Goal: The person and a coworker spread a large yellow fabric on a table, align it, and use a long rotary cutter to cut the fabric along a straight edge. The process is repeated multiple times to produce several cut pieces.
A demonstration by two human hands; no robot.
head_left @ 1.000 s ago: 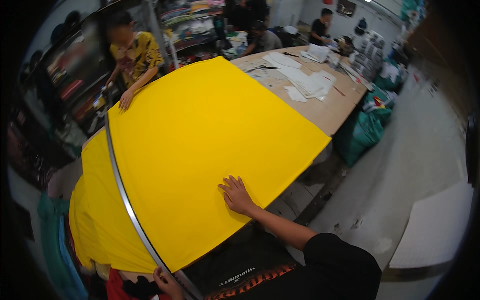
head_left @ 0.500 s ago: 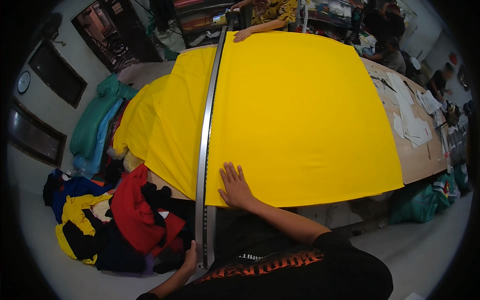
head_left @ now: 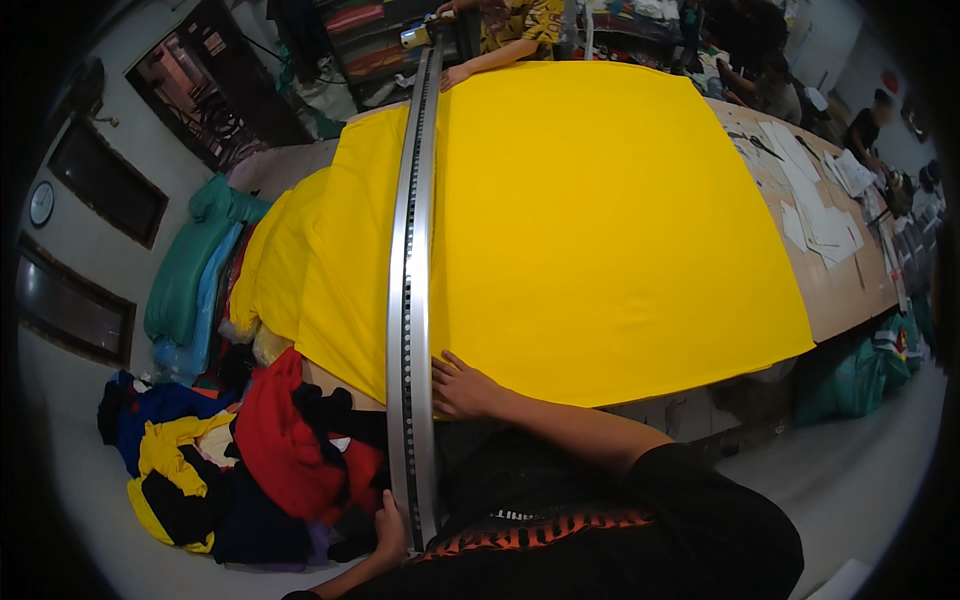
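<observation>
A long silver metal rail [head_left: 420, 240], with a row of holes down its length, runs from near my body to the table's far edge. My left hand [head_left: 391, 525] grips the rail's near end from the left side, its thumb up and its other fingers mostly hidden. My right hand [head_left: 462, 388] lies with fingers stretched out on the near edge of the yellow cloth [head_left: 610, 220], fingertips right beside the rail. The cloth is spread flat right of the rail, while rumpled yellow cloth [head_left: 320, 225] lies to its left.
Across the table a person's hand [head_left: 456, 77] rests by the rail's far end, near a small machine [head_left: 415, 37]. Paper patterns [head_left: 800, 190] and scissors [head_left: 767, 147] lie on the table's right. A garment heap [head_left: 285, 435] and green bags [head_left: 190, 260] stand left.
The rail has turned so its holed face shows and looks wider. My right hand has drawn in against the rail's right side. The other person's hand has shifted left.
</observation>
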